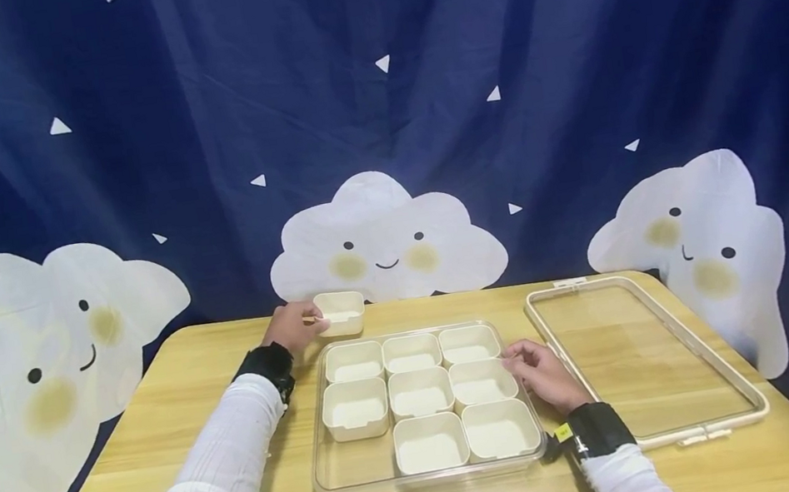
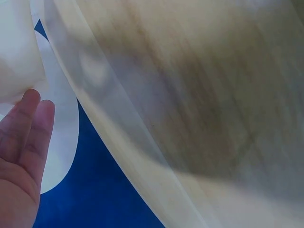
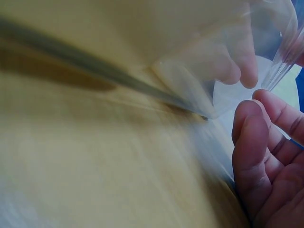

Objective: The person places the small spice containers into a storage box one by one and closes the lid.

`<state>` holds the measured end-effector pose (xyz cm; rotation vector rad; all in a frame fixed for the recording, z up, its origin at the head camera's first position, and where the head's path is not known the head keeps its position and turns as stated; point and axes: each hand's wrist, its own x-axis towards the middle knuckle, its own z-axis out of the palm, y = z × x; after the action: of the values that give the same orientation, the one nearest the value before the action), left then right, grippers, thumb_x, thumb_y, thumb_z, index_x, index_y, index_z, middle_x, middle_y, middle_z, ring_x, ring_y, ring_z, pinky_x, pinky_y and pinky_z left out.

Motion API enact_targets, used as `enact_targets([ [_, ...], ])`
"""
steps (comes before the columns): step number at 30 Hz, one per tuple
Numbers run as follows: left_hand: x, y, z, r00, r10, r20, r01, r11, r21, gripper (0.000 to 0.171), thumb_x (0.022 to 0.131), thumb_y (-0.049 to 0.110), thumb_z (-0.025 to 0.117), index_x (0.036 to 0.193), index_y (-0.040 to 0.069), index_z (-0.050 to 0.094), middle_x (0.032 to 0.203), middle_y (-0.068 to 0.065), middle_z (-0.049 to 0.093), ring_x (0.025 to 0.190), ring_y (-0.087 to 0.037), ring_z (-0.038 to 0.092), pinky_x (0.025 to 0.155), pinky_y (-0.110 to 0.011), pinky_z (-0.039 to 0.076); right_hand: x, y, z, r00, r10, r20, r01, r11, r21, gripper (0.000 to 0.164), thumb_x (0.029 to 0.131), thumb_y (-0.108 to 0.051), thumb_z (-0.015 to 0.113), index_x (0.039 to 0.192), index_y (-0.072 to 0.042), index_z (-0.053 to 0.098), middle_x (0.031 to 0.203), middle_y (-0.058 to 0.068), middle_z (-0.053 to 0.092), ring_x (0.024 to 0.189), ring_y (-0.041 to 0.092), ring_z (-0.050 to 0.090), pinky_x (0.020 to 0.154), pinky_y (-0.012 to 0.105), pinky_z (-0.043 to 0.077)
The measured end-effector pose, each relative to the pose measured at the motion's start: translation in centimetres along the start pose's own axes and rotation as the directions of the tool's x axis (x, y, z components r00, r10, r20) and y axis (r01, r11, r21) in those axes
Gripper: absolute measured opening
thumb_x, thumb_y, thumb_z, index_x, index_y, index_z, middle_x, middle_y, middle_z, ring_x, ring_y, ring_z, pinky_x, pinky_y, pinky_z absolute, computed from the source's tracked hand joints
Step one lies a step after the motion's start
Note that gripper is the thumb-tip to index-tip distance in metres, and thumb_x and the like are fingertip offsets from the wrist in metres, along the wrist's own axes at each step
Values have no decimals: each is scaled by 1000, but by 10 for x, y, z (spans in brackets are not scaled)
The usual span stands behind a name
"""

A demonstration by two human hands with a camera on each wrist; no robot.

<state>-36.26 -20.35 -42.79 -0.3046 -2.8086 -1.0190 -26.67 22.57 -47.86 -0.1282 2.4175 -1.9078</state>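
Note:
At the back of the table, my left hand point(image 1: 292, 326) pinches the left side of a small cream container point(image 1: 344, 326). In the left wrist view, two fingertips touch the lower edge of this container point(image 2: 19, 52). My right hand point(image 1: 547, 376) is at the right rim of a clear box point(image 1: 353, 462), with its fingers curled at the edge. The right wrist view shows the thumb and fingers point(image 3: 266, 142) against the clear wall point(image 3: 285, 61). Several matching cream containers point(image 1: 421, 394) sit in rows inside the box. Its front left corner has bare floor.
A clear lid with a cream frame point(image 1: 682, 353) lies to the right of the box, with latches on its ends. The wooden table point(image 1: 143, 449) meets a dark blue curtain point(image 1: 364, 32) with cloud prints behind it.

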Motion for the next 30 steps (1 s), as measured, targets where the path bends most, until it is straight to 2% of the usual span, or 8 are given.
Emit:
enact_targets([
  [5,-3,3,0,1000,-5,7,5,1000,-7,12,84,20,73,79,13,65,93,-6,68,100,-32,61,89,-48,46,-3,1,0,1000,-9,-20,9,1000,-17,25,90,-11,62,108,7,57,83,5,58,58,13,47,51,24,42],
  [9,-9,4,-4,999,-38,13,38,999,-4,12,86,22,72,82,12,67,101,-9,69,109,-36,60,92,-50,46,-3,2,3,1000,-4,-8,4,1000,-8,25,91,-10,62,108,6,57,83,5,58,57,12,46,51,24,41],
  [15,-11,6,-12,999,-35,-15,35,999,-13,12,86,21,73,82,12,67,99,-9,69,105,-35,62,90,-48,47,1,2,9,1000,-21,5,21,1000,0,25,91,-11,62,108,6,57,81,4,57,56,10,45,51,23,42],
  [21,-10,10,-11,999,-23,-31,21,997,-76,12,87,21,73,86,10,69,101,-10,68,97,-35,67,85,-45,52,1,-1,7,1000,3,-17,-3,1000,3,23,91,-8,62,109,6,57,80,3,56,57,11,46,51,23,42],
  [30,-16,20,-10,998,-24,-51,20,996,-87,11,87,20,73,90,9,71,110,-13,67,97,-36,67,84,-45,53,-1,-3,2,1000,10,-9,-10,1000,13,24,92,-6,61,111,8,56,81,3,55,55,10,44,51,23,41],
])
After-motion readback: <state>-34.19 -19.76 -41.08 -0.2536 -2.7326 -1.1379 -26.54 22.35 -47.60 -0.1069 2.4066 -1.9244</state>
